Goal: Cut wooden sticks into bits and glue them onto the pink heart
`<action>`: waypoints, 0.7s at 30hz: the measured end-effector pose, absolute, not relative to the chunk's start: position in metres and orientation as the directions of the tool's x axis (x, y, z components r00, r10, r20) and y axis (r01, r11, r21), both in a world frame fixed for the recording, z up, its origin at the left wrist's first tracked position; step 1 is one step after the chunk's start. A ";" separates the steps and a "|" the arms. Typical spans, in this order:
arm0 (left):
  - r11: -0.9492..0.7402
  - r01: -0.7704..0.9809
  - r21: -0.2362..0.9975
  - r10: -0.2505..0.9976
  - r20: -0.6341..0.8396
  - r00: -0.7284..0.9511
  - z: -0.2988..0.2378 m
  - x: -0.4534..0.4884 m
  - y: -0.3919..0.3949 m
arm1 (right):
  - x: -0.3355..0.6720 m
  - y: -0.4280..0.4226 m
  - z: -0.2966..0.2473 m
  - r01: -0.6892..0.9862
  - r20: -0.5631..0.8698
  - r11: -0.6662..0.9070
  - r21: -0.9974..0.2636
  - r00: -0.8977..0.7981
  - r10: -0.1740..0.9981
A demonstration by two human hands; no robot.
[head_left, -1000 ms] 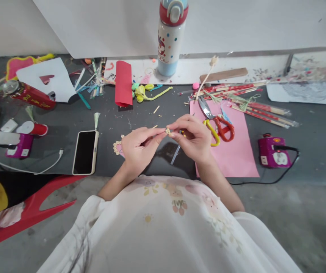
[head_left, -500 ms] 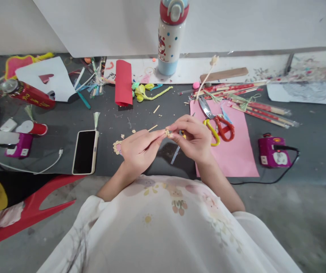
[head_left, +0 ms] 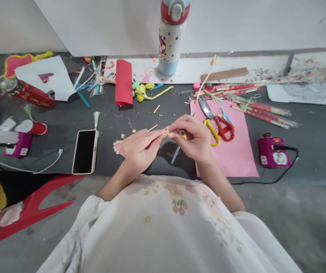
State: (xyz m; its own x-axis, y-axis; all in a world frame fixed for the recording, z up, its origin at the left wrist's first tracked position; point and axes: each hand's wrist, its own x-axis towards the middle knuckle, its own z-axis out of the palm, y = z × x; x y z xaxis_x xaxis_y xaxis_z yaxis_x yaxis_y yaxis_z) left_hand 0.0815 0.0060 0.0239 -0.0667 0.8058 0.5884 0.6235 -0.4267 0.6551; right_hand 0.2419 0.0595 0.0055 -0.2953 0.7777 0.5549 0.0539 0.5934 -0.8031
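Between the fingertips of both hands is a small cream-coloured knobbly piece (head_left: 167, 132), shaped like a little cluster or flower. My left hand (head_left: 141, 149) pinches it from the left, my right hand (head_left: 193, 138) from the right. Their fingers partly cover it. Beside my left hand lies a ring of similar small pieces (head_left: 116, 146) on something pink, with a thin wooden stick (head_left: 153, 127) just beyond. Under my right hand, a translucent glue stick (head_left: 175, 154) pokes out near a yellow and dark part (head_left: 182, 133), mostly hidden.
Scissors (head_left: 219, 127) with red and yellow handles rest on pink paper (head_left: 237, 159) at right. A phone (head_left: 85, 152) lies left, a printed bottle (head_left: 172, 45) stands behind. Further out are a red can (head_left: 32, 94), bundled sticks (head_left: 265, 112) and a purple power adapter (head_left: 273, 151).
Both hands stay in nearly the same place, still pinching the small cream piece. The whole view has shifted only very slightly.
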 end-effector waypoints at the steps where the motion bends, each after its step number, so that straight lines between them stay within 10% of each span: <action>1: -0.401 0.617 0.677 0.822 0.563 -0.083 0.024 0.082 0.007 | 0.241 0.059 0.005 0.063 0.546 0.586 -0.808 -0.295 0.784; 9: -0.115 0.243 0.963 0.949 0.178 -0.259 0.013 0.082 0.015 | 0.242 0.062 0.002 0.081 0.518 0.549 -0.832 -0.242 0.821; 21: -0.043 0.014 0.999 0.962 0.045 -0.269 -0.001 0.082 0.022 | 0.244 0.057 -0.001 0.079 0.480 0.515 -0.853 -0.268 0.836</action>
State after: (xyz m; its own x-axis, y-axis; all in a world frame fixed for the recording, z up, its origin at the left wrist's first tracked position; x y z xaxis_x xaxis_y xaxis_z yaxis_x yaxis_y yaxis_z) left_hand 0.0816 0.0224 -0.0007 -0.2694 0.9620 0.0449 0.0138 -0.0428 0.9990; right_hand 0.2444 0.0573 -0.0015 -0.2678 0.8355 0.4798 0.0789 0.5153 -0.8534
